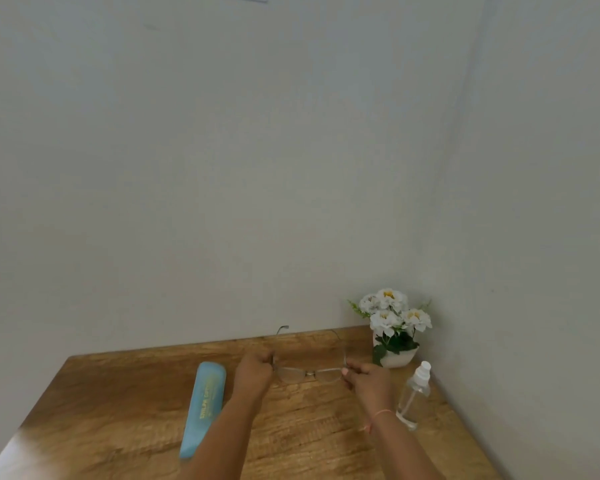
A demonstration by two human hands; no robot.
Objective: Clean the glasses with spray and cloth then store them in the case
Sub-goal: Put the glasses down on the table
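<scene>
You're gripping the glasses (pixel 309 370) w/ both hands above the table (pixel 125 403): left hand (pixel 255 370) is curling round the left end of the frame, right hand (pixel 369 379) is pinching the right end, temples opening away from you. Blue case (pixel 205 407) is lying closed just left of your left forearm. Spray bottle (pixel 414 393) is standing right of your right wrist, flower pot (pixel 395 356) behind it in the corner.

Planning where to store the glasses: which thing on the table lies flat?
The blue case, left of the left hand, lies flat; the spray bottle and flower pot stand upright at the right.
</scene>
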